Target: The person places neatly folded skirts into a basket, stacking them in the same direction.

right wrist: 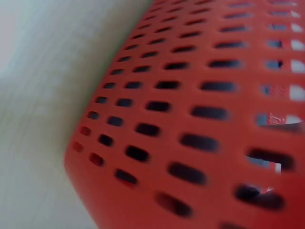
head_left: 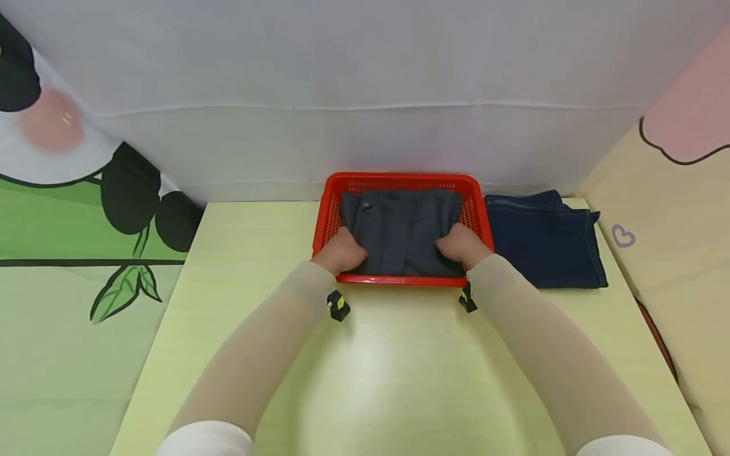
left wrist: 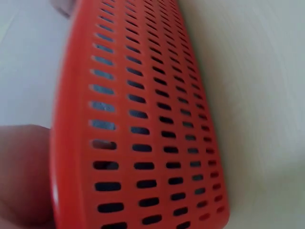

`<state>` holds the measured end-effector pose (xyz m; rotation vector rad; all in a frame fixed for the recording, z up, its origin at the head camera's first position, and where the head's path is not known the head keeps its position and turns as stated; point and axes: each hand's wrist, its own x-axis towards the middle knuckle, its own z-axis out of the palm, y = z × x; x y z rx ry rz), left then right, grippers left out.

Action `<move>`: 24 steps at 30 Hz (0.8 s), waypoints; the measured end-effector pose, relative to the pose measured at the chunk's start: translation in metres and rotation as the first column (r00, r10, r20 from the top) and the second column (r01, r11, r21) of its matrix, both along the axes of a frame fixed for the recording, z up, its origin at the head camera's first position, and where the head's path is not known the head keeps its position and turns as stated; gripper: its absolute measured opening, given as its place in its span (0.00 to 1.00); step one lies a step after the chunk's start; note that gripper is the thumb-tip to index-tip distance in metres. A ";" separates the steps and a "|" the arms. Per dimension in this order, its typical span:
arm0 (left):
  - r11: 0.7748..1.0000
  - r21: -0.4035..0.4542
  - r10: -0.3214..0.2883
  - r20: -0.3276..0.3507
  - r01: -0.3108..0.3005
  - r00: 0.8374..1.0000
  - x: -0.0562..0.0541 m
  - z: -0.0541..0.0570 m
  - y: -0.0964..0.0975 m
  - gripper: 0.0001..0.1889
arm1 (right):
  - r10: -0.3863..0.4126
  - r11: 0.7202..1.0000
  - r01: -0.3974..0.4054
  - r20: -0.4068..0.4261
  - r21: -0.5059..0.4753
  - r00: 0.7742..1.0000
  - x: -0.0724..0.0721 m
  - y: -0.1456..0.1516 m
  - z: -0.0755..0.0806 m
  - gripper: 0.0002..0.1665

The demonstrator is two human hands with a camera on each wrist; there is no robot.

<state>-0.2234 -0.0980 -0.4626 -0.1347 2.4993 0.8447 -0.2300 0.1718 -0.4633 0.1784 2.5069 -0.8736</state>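
Observation:
A pair of folded dark grey trousers [head_left: 403,234], with a button and fly seam near the back left, lies inside a red perforated plastic basket [head_left: 402,280]. My left hand [head_left: 341,251] reaches over the near left corner and grips the trousers' left edge, its thumb on the cloth. Opposite it, my right hand [head_left: 463,246] grips the right edge the same way. The fingers under the cloth are hidden in the head view. In the left wrist view, part of the left hand [left wrist: 24,174] shows behind the basket's rim. The basket's wall [right wrist: 190,114] fills most of the right wrist view.
Folded dark blue jeans [head_left: 544,244] lie right beside the basket on the pale wooden table [head_left: 365,373]. A white cloth backdrop [head_left: 365,145] rises just behind the basket. Printed cloth hangs at both sides.

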 end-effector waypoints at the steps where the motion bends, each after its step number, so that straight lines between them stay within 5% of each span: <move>1: 0.999 -0.038 -0.010 -0.003 0.010 1.000 0.000 0.001 0.001 0.42 | 0.004 1.000 -0.004 -0.004 0.014 1.000 0.000 -0.001 -0.002 0.32; 6: 0.986 -0.162 -0.055 -0.069 0.044 0.996 0.003 0.006 0.008 0.38 | -0.001 1.000 0.001 -0.002 0.031 1.000 -0.001 -0.004 -0.008 0.28; 17: 0.978 -0.205 -0.061 -0.053 0.049 0.997 0.004 0.009 0.006 0.38 | 0.025 1.000 -0.025 0.008 -0.002 1.000 0.000 -0.003 -0.008 0.40; 24: 0.966 -0.241 -0.121 -0.082 0.098 0.989 0.008 0.017 0.007 0.26 | 0.030 1.000 -0.030 0.011 0.006 0.999 0.004 -0.001 -0.002 0.44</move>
